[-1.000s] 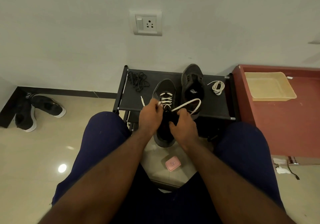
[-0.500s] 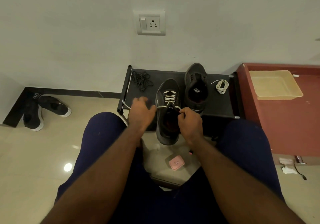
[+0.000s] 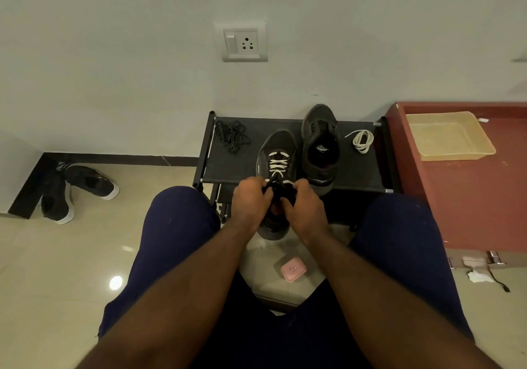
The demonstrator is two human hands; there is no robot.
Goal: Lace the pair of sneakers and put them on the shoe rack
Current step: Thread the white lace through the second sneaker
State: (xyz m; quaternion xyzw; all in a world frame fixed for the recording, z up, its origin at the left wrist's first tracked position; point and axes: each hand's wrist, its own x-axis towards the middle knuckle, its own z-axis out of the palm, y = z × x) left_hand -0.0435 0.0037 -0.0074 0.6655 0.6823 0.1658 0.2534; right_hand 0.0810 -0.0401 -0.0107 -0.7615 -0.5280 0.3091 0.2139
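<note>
At the far left, a pair of black shoes with white soles (image 3: 77,189) lies on the floor against the wall. A tangle of black laces (image 3: 232,137) sits on the left of the shoe rack (image 3: 236,169). In front of the rack's near edge, the left hand (image 3: 251,200) has its grip closed, fingers curled on one end of the white lace (image 3: 278,164). That lace crosses the eyelets of the half-laced sneaker (image 3: 278,146), whose toe points at the wall over the rack and whose heel hangs toward the floor. The right hand (image 3: 303,206) grips the lace's other end the same way. Just right, the second sneaker (image 3: 320,146) stands unlaced on the rack, and a coiled white lace (image 3: 362,140) lies beside it. A beige tray (image 3: 449,136) rests on the red tabletop (image 3: 470,197).
</note>
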